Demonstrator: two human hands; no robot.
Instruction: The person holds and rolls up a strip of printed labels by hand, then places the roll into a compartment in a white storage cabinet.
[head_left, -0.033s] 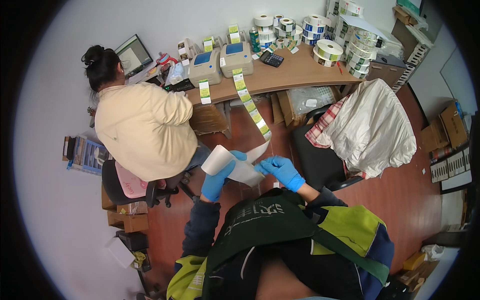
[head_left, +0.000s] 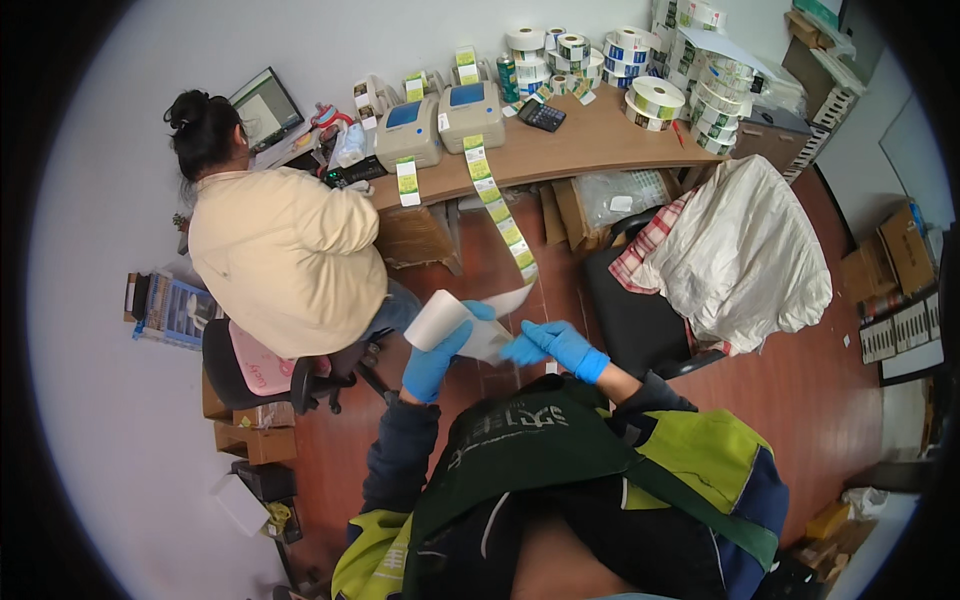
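Note:
My left hand point(head_left: 432, 366), in a blue glove, is closed around a white roll of label strip point(head_left: 436, 318). From the roll, white backing point(head_left: 487, 343) hangs toward my right. A printed green-and-yellow label strip point(head_left: 500, 212) curves down from the right label printer point(head_left: 470, 118) and turns white-side out near the roll. My right hand point(head_left: 562, 347), also gloved in blue, is beside the hanging backing. Its fingertips are blurred, so whether they hold anything does not show.
A second label printer point(head_left: 408, 132) stands on the desk point(head_left: 590, 150), with a calculator point(head_left: 542, 115) and stacked label rolls point(head_left: 655, 100). A person point(head_left: 285, 255) sits at the left. An office chair point(head_left: 620, 310) with a white jacket point(head_left: 745, 255) is close on the right.
My right hand's fingers have moved slightly down and away from the backing's edge, where they were pinched. The hanging strip has shifted a little left. My left hand keeps its grip.

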